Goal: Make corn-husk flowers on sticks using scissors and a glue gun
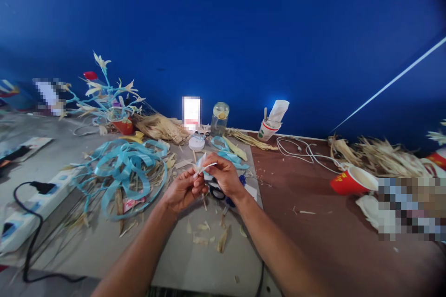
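Between my two hands is a small white flower of pointed, petal-like pieces that look like dried husk (201, 166). My left hand (184, 189) pinches it from below, fingers curled at its base. With thumb and fingertips closed on a petal, my right hand (226, 175) holds its upper right side. A black ring like a scissor handle (216, 191) shows under the right hand, partly covered by it. Scraps of pale husk (223, 239) lie on the grey board (195, 271) below the hands.
Left of my hands lies a heap of light-blue ribbon (121, 167), with a white power strip (42, 209) beyond. A blue-stemmed flower arrangement (108, 88), a glass jar (219, 123) and a paper cup (268, 130) stand behind. A red cup (343, 184) lies tipped at right.
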A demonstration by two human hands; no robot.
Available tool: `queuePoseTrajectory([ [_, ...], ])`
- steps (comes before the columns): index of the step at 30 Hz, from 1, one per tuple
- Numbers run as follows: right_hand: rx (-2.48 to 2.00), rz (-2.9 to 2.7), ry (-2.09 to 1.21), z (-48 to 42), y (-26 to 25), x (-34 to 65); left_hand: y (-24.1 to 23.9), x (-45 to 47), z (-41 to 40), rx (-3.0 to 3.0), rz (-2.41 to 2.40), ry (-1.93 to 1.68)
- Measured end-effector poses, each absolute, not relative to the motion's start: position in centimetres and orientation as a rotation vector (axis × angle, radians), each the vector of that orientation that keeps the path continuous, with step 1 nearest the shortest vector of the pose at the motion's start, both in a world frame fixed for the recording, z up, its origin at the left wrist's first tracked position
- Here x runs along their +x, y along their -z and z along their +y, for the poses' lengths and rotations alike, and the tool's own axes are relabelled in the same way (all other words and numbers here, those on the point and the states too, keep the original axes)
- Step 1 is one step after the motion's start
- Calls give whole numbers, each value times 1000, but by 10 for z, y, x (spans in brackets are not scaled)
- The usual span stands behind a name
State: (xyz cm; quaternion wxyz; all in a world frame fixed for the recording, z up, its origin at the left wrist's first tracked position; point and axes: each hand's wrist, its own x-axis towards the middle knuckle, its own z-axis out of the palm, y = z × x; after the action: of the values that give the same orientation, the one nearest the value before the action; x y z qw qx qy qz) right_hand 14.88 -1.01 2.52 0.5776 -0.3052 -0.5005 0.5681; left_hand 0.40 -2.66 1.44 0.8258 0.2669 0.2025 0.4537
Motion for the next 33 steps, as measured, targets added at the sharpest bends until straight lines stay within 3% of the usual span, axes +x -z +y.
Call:
queuePoseTrajectory([
  [11, -811, -1048, -1507, -12, -23, 138, -11, 8, -19, 666, 693, -1179],
  [21, -1006, -1061, -1309, -11, -24, 140, -2, 15, -19, 844, 701, -1233],
  [33, -945, -905, -1515, -11, -29, 137, -3, 20, -19, 831, 751, -1293],
])
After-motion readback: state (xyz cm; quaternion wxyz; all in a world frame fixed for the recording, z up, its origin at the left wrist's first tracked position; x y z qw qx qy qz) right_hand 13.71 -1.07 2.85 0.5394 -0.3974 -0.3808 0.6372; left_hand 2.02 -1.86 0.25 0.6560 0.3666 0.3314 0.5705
